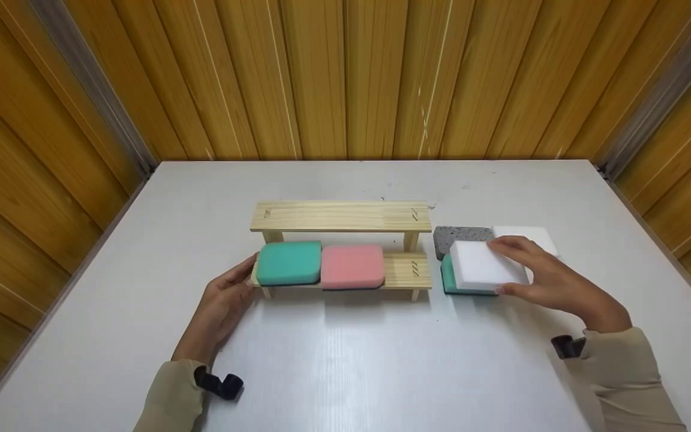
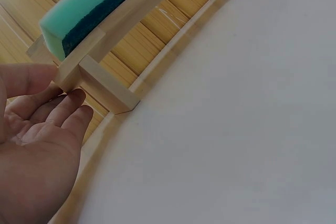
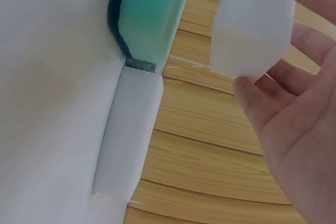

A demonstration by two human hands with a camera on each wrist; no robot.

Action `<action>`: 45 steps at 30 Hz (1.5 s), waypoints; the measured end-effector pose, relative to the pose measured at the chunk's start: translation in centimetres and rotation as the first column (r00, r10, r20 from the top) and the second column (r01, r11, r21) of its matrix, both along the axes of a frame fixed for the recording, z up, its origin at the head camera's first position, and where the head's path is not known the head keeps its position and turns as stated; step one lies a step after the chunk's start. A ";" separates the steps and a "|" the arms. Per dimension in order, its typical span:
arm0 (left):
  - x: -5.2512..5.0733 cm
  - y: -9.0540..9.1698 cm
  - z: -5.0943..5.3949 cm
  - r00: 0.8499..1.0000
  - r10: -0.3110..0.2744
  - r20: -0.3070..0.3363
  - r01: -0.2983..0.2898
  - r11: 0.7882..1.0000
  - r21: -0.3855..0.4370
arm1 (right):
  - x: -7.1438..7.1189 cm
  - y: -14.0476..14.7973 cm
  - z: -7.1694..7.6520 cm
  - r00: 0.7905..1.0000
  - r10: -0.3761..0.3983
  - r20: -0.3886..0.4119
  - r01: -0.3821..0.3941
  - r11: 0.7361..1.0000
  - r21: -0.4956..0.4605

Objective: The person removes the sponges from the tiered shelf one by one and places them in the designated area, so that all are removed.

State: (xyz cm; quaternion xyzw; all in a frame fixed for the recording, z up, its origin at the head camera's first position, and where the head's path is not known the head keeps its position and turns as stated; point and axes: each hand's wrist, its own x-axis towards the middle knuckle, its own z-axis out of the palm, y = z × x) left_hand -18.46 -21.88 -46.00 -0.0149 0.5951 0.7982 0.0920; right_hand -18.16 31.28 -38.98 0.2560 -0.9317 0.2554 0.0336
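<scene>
At lower left of the frame, the left hand (image 1: pixel 224 306) grips the end of the lower wooden shelf (image 1: pixel 406 270) between thumb and fingers. Right of centre, the right hand (image 1: pixel 552 282) pinches a white sponge block (image 1: pixel 486 264), raised above a green scouring sponge (image 1: pixel 448 279) on the tabletop (image 1: pixel 321 360). Mid-frame, a teal scouring sponge (image 1: pixel 289 263) and a pink sponge (image 1: pixel 352 266) lie side by side on that shelf. Beyond, at right, lie a speckled grey block (image 1: pixel 459 237) and another white block (image 1: pixel 528 236). The upper wooden shelf (image 1: pixel 339 216) stands behind, before a wood-panelled wall (image 1: pixel 345 78).
</scene>
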 end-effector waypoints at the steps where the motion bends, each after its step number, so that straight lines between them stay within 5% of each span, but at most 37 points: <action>1: 0.0 0.0 0.0 1.000 -0.001 -0.004 0.001 1.000 0.004 | 0.0 0.1 0.0 1.000 0.002 0.000 -0.002 1.000 -0.007; 11: 0.1 -0.1 0.0 1.000 -0.015 -0.026 0.016 1.000 0.014 | 0.2 1.5 0.1 0.994 -0.034 0.100 0.037 0.999 -0.025; 45: 0.1 -0.1 0.1 1.000 0.000 -0.003 0.000 1.000 -0.009 | -0.3 6.0 -0.5 0.981 -0.090 0.172 0.091 0.996 0.000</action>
